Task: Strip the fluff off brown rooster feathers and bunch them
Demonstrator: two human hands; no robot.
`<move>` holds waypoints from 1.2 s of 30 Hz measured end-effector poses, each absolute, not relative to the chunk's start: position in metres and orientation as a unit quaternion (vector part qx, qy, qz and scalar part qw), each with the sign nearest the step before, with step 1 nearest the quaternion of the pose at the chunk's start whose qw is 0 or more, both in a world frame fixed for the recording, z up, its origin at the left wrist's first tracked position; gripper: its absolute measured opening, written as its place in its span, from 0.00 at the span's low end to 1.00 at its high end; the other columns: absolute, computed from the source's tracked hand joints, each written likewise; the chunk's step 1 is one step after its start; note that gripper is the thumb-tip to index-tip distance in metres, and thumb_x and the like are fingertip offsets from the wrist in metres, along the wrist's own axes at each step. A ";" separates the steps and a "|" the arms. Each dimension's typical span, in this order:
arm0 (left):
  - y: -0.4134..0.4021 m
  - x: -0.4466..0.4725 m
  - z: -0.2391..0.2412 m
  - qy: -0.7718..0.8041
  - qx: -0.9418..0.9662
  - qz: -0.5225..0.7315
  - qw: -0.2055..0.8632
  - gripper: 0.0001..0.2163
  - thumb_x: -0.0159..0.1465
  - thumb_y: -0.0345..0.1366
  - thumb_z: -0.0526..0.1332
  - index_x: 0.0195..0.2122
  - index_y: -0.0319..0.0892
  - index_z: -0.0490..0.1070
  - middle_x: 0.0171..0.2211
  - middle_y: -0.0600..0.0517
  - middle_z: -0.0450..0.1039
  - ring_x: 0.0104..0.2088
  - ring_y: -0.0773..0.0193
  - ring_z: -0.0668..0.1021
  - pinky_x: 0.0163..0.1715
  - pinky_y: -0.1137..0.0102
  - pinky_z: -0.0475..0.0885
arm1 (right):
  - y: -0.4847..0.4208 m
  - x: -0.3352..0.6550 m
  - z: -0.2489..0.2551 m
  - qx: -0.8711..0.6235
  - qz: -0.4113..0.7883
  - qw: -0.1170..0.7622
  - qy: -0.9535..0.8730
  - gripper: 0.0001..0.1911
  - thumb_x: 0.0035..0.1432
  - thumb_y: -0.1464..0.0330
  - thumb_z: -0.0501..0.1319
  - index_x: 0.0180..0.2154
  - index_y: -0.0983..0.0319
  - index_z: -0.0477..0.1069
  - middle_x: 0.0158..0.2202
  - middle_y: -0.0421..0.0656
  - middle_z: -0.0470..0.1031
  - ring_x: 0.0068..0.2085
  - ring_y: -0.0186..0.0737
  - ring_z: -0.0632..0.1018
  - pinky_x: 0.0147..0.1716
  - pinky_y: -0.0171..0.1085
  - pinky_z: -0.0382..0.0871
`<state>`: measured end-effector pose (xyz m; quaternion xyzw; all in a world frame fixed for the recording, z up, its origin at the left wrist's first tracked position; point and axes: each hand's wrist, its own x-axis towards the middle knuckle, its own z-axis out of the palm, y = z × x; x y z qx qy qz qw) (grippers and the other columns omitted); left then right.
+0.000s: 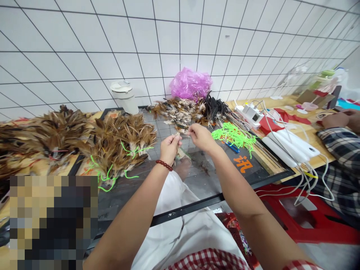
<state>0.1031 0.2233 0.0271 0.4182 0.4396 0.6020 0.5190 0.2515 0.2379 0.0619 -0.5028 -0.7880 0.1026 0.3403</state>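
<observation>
My left hand (169, 148), with a beaded bracelet at the wrist, is closed in a pinch over the dark glossy board (197, 180). A small pale, fluffy bit shows at its fingertips and looks like the base of a feather. Just to the right, my right hand (200, 137) is also pinched, its fingertips close to the left ones; what they hold is too small to make out. Beyond the hands lies a pile of loose brown and pale feathers (180, 110), with black feathers (216, 108) beside it. Bright green cords (234, 135) lie heaped right of my right hand.
Brown feather bunches (120, 138), some with green ties, spread at left. A white lidded cup (125, 96) and a pink plastic bag (191, 83) stand by the tiled wall. A blue tool (233, 147), power strips (291, 148) and cables lie right, near another person's sleeve (341, 144).
</observation>
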 end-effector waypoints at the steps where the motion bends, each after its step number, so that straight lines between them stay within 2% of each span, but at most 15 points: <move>1: 0.222 0.103 0.029 0.429 0.410 0.597 0.539 0.13 0.49 0.45 0.68 0.25 0.38 0.72 0.18 0.54 0.69 0.21 0.71 0.70 0.25 0.74 0.65 | 0.237 0.248 0.063 -0.490 0.077 0.405 -0.768 0.07 0.58 0.72 0.54 0.33 0.62 0.71 0.33 0.44 0.71 0.34 0.38 0.70 0.35 0.35 0.62; 3: 0.220 0.104 0.033 0.394 0.384 0.582 0.599 0.14 0.50 0.44 0.68 0.26 0.38 0.71 0.21 0.53 0.71 0.21 0.70 0.71 0.25 0.73 0.67 | 0.235 0.242 0.064 -0.431 0.069 0.468 -0.768 0.06 0.60 0.70 0.54 0.34 0.62 0.70 0.36 0.44 0.69 0.38 0.38 0.70 0.39 0.36 0.62; 5: 0.219 0.103 0.037 0.350 0.349 0.581 0.647 0.13 0.51 0.43 0.68 0.27 0.39 0.70 0.23 0.52 0.72 0.22 0.69 0.72 0.26 0.72 0.68 | 0.233 0.238 0.064 -0.366 0.084 0.461 -0.804 0.06 0.60 0.68 0.56 0.32 0.61 0.70 0.37 0.44 0.68 0.41 0.39 0.69 0.42 0.36 0.63; 8: 0.221 0.099 0.042 0.316 0.299 0.616 0.657 0.11 0.53 0.40 0.67 0.26 0.39 0.69 0.24 0.53 0.71 0.23 0.70 0.72 0.27 0.73 0.69 | 0.233 0.236 0.062 -0.317 0.101 0.424 -0.842 0.07 0.59 0.66 0.58 0.31 0.61 0.72 0.38 0.44 0.66 0.42 0.40 0.69 0.44 0.38 0.63; 12: 0.225 0.094 0.042 0.284 0.281 0.635 0.661 0.10 0.56 0.38 0.66 0.25 0.39 0.68 0.22 0.55 0.68 0.22 0.72 0.71 0.26 0.75 0.68 | 0.233 0.238 0.061 -0.302 0.142 0.456 -0.825 0.09 0.55 0.61 0.63 0.29 0.61 0.73 0.39 0.44 0.67 0.43 0.40 0.69 0.45 0.41 0.64; 18: 0.221 0.095 0.041 0.266 0.307 0.628 0.664 0.10 0.55 0.38 0.66 0.25 0.38 0.68 0.21 0.55 0.66 0.25 0.69 0.74 0.29 0.73 0.70 | 0.238 0.230 0.054 -0.397 0.334 0.556 -0.650 0.14 0.53 0.57 0.62 0.31 0.62 0.72 0.30 0.41 0.71 0.32 0.34 0.70 0.36 0.36 0.66; 21: 0.218 0.097 0.042 0.272 0.333 0.621 0.656 0.11 0.55 0.38 0.66 0.24 0.37 0.69 0.21 0.55 0.66 0.25 0.70 0.74 0.30 0.74 0.70 | 0.243 0.225 0.048 -0.399 0.453 0.563 -0.565 0.16 0.47 0.56 0.65 0.31 0.62 0.72 0.29 0.39 0.72 0.30 0.33 0.70 0.33 0.34 0.66; 24: 0.217 0.098 0.042 0.281 0.354 0.614 0.647 0.11 0.55 0.39 0.67 0.23 0.37 0.69 0.21 0.55 0.67 0.24 0.71 0.74 0.29 0.74 0.70 | 0.244 0.223 0.047 -0.392 0.509 0.559 -0.524 0.16 0.43 0.57 0.68 0.29 0.63 0.71 0.26 0.37 0.70 0.27 0.30 0.68 0.31 0.33 0.65; 27: 0.219 0.098 0.040 0.305 0.342 0.612 0.644 0.11 0.54 0.38 0.67 0.24 0.37 0.69 0.21 0.55 0.68 0.24 0.71 0.74 0.29 0.74 0.71 | 0.243 0.226 0.050 -0.378 0.511 0.572 -0.518 0.15 0.43 0.58 0.68 0.26 0.63 0.70 0.22 0.35 0.67 0.24 0.28 0.65 0.29 0.32 0.62; 30: 0.221 0.098 0.039 0.348 0.300 0.616 0.639 0.10 0.54 0.38 0.67 0.27 0.37 0.70 0.26 0.53 0.73 0.24 0.70 0.76 0.28 0.73 0.72 | 0.243 0.232 0.054 -0.334 0.504 0.576 -0.550 0.14 0.46 0.59 0.67 0.26 0.62 0.69 0.22 0.35 0.66 0.24 0.28 0.65 0.29 0.32 0.63; 32: 0.221 0.097 0.038 0.365 0.291 0.609 0.641 0.10 0.53 0.38 0.68 0.28 0.37 0.70 0.27 0.51 0.75 0.25 0.69 0.76 0.28 0.72 0.72 | 0.242 0.235 0.057 -0.315 0.497 0.546 -0.596 0.13 0.48 0.60 0.66 0.26 0.62 0.69 0.23 0.36 0.68 0.26 0.30 0.68 0.31 0.33 0.65; 36: 0.221 0.097 0.037 0.361 0.323 0.577 0.657 0.12 0.50 0.39 0.69 0.28 0.36 0.71 0.23 0.51 0.74 0.23 0.68 0.76 0.26 0.72 0.71 | 0.238 0.235 0.057 -0.322 0.467 0.485 -0.666 0.11 0.51 0.61 0.63 0.27 0.62 0.68 0.24 0.38 0.70 0.25 0.34 0.72 0.30 0.37 0.69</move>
